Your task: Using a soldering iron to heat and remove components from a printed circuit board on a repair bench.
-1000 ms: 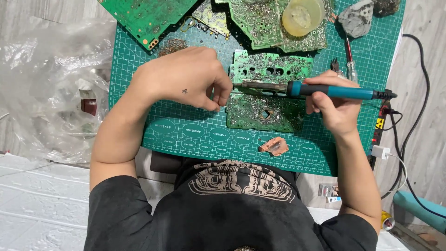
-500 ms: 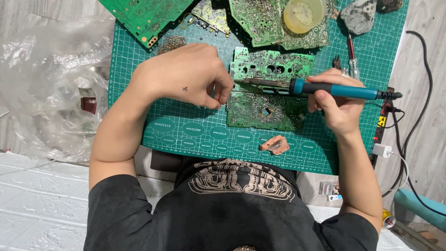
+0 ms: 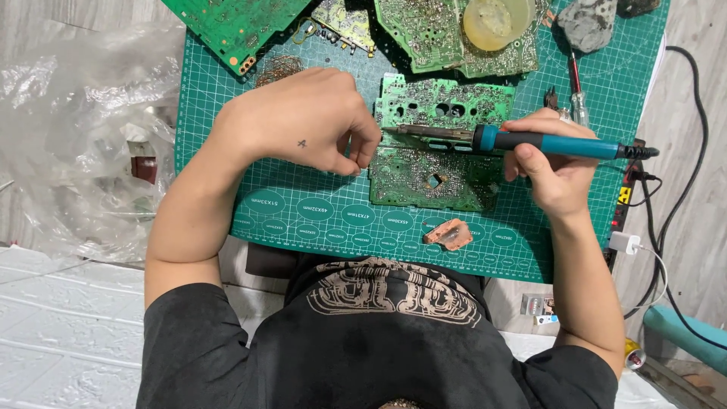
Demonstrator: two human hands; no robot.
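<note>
My right hand [image 3: 554, 168] grips a blue-handled soldering iron [image 3: 530, 141] lying level, its metal tip pointing left over the left edge of a green circuit board [image 3: 439, 163]. The board lies solder side up on a green cutting mat [image 3: 318, 204]. My left hand [image 3: 303, 121] is curled at the board's left edge, fingertips pinched together close to the iron's tip. What the fingers pinch is hidden.
More circuit boards [image 3: 447, 30] and a yellowish round tin [image 3: 496, 19] lie at the mat's far edge. A small copper-coloured piece [image 3: 448, 233] rests near the front edge. Crumpled clear plastic [image 3: 83, 144] lies to the left. Screwdrivers [image 3: 577, 98], a power strip [image 3: 625, 204] and cables sit at the right.
The soldering iron and my right hand have shifted very slightly to the right. My left hand stays pinched at the board's left edge.
</note>
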